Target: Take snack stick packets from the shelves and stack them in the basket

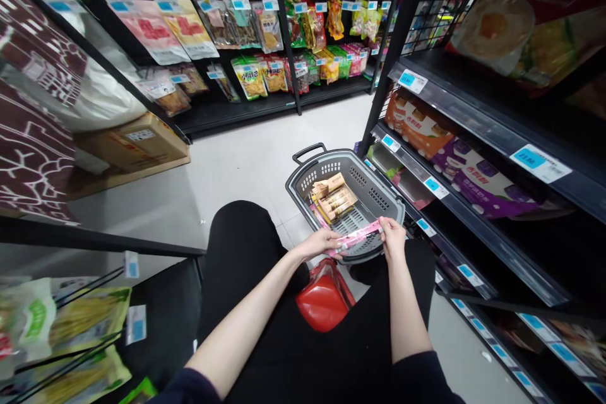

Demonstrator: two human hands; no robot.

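The left hand (322,242) and the right hand (392,235) each pinch one end of a long, flat pink plastic packet (356,238), fingers closed on it, holding it level just over the near rim of a grey plastic shopping basket (307,180) with perforated walls and a dark handle. The print on the packet is too small to read. Inside the basket lie tan and brown rectangular snack packets (334,197), their lettering also unreadable. A red plastic stool (323,298) shows below the hands, between the black-clad knees. On the right, a dark metal shelf unit (478,120) carries blue-and-white price tags (540,163), one seeming to read "21.80", above orange and purple boxes (478,180). Hanging snack bags (250,76) line the far rack; a brown cardboard box (135,142) sits at the left.
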